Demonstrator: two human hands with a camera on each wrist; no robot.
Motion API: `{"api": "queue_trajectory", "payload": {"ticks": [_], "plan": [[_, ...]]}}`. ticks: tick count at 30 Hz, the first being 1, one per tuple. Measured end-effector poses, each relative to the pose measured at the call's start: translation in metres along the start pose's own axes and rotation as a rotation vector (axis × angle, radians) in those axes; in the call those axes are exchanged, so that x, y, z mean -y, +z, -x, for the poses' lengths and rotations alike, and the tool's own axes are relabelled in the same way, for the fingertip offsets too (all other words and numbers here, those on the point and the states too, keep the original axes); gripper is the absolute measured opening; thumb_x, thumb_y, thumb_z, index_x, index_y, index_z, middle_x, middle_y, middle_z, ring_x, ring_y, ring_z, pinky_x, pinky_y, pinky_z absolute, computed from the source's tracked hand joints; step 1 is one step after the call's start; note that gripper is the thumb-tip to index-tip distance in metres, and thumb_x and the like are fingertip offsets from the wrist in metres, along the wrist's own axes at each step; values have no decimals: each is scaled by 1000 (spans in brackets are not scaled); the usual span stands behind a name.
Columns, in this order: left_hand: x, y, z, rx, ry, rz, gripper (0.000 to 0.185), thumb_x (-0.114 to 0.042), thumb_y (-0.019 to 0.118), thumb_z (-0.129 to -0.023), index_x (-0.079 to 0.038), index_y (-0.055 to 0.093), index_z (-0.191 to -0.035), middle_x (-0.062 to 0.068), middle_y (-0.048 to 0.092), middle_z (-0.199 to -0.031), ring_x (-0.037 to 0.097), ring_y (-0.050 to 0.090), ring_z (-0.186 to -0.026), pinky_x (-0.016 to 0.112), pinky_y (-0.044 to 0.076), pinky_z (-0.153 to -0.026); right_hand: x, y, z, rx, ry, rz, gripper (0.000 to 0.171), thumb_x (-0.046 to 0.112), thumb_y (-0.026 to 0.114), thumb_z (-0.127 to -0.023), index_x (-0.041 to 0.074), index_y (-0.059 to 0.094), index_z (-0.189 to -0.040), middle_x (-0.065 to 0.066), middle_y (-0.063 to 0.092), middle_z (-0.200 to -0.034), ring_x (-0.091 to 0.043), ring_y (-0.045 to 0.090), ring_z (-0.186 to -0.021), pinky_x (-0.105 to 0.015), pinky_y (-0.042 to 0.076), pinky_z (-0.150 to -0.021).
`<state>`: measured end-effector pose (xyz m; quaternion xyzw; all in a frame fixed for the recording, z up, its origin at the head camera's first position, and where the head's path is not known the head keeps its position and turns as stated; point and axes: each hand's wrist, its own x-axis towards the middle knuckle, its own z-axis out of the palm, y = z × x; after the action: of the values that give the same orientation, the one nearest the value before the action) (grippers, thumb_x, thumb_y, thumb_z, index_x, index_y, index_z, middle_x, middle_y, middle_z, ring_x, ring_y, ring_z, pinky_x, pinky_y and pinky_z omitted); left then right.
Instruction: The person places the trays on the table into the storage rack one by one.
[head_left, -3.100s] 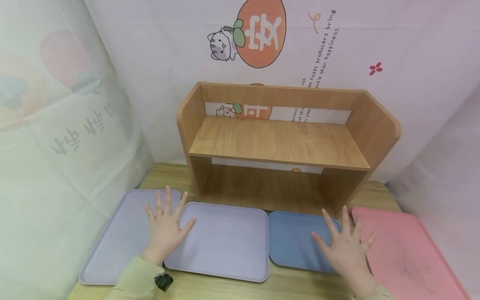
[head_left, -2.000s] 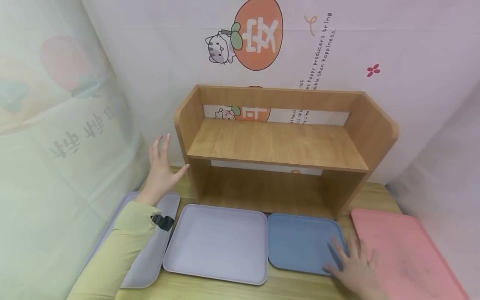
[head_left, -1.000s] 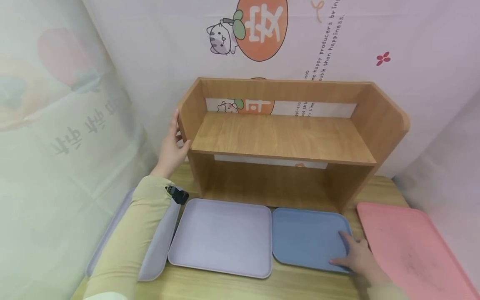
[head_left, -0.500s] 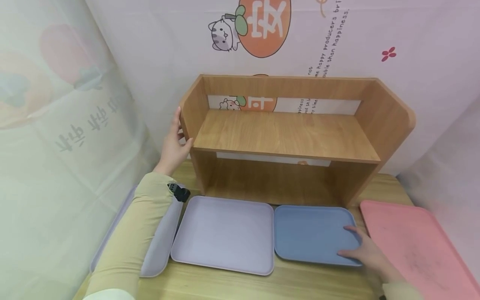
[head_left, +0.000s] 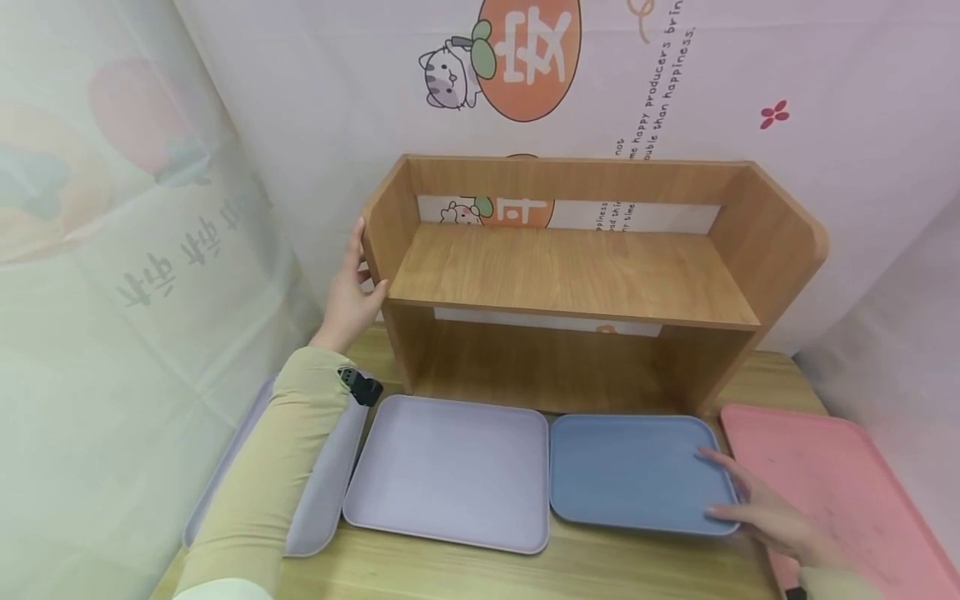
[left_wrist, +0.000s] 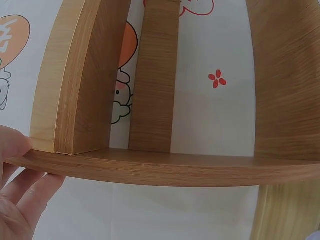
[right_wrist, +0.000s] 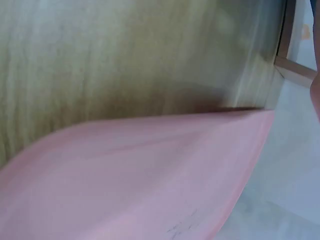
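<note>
A two-tier wooden shelf [head_left: 573,267] stands on the table. My left hand [head_left: 348,304] grips its left side panel, with the thumb at the front edge and fingers along the outer face. In the left wrist view, the thumb and fingers of the left hand [left_wrist: 25,200] lie on either side of the panel [left_wrist: 155,172]. My right hand [head_left: 772,512] holds the right edge of a blue tray [head_left: 630,471]; its thumb and one finger reach over the rim. The other right fingers are hidden. In the right wrist view only a blurred sliver of the hand shows.
A lilac tray [head_left: 450,475] lies left of the blue one. Another lilac tray [head_left: 326,492] is partly under my left forearm. A pink tray [head_left: 817,458] lies at the right, close beneath my right hand. Printed cloth [head_left: 300,100] hangs behind and at both sides.
Both hands were spread over the trays; the left has risen to the shelf's side and taken hold. The right has reached the blue tray's edge and shifted right, the edge shifting with it.
</note>
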<state>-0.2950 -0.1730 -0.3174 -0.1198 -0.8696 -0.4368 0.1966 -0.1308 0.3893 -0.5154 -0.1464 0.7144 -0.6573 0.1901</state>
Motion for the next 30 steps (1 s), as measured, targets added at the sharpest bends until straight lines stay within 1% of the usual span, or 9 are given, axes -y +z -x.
{"api": "queue_trajectory", "payload": {"ticks": [2, 3, 5, 9, 13, 17, 21, 27, 30], "plan": [[0, 1, 0, 1, -2, 4, 97, 5, 59, -87, -41, 1, -150, 25, 39, -143, 45, 55, -115, 54, 50, -91, 2, -4, 3, 96, -10, -110, 80, -8, 50, -91, 27, 14, -153, 25, 25, -130, -5, 56, -106, -43, 58, -75], [0, 2, -1, 3, -4, 9, 97, 5, 59, -87, -42, 2, -150, 26, 39, -143, 44, 55, -115, 54, 50, -91, 2, -6, 4, 132, -19, -149, 80, -9, 48, -92, 29, 13, -153, 26, 29, -129, -9, 58, -106, -47, 57, -74], [0, 3, -1, 8, -6, 15, 97, 5, 59, -87, -43, 2, -150, 26, 39, -143, 44, 55, -116, 54, 50, -91, 4, -8, 5, 169, -31, -185, 79, -9, 45, -93, 32, 14, -152, 29, 31, -130, -12, 59, -107, -51, 55, -73], [-1, 3, -1, 16, 0, 22, 97, 4, 59, -88, -44, 1, -150, 28, 42, -141, 44, 55, -117, 54, 50, -90, 7, -10, 7, 198, -27, -256, 78, -10, 41, -94, 37, 14, -151, 25, 38, -129, -17, 60, -108, -52, 54, -78], [0, 3, -1, 22, 14, 23, 96, 5, 58, -88, -41, 2, -151, 29, 45, -138, 43, 55, -117, 54, 50, -91, 12, -9, 7, 234, -37, -320, 78, -10, 38, -95, 39, 13, -151, 24, 40, -131, -19, 58, -112, -50, 54, -83], [0, 3, -1, 27, 18, 29, 95, 5, 58, -88, -40, 2, -151, 29, 44, -139, 43, 54, -118, 54, 50, -91, 18, -5, 4, 277, -80, -372, 78, -11, 37, -95, 37, 13, -151, 21, 40, -136, -18, 56, -115, -48, 53, -88], [0, 1, 0, 34, 18, 32, 95, 4, 58, -88, -41, 2, -151, 28, 42, -141, 44, 53, -119, 54, 50, -91, 27, 2, -3, 286, -149, -364, 76, -10, 39, -95, 32, 14, -152, 20, 37, -141, -13, 53, -119, -39, 52, -93], [2, -3, 1, 30, 21, 22, 95, 3, 59, -88, -40, 1, -151, 29, 41, -141, 45, 53, -118, 55, 50, -89, 53, 16, -15, 228, -258, -208, 75, -4, 49, -94, 25, 13, -153, 26, 22, -147, -2, 45, -123, -26, 49, -95], [2, -4, 1, 27, 28, 17, 95, 3, 59, -88, -40, 2, -151, 30, 41, -141, 45, 53, -118, 55, 50, -89, 69, 22, -21, 225, -276, -192, 75, -1, 51, -94, 26, 13, -153, 25, 21, -147, -3, 46, -123, -25, 49, -95]]}}
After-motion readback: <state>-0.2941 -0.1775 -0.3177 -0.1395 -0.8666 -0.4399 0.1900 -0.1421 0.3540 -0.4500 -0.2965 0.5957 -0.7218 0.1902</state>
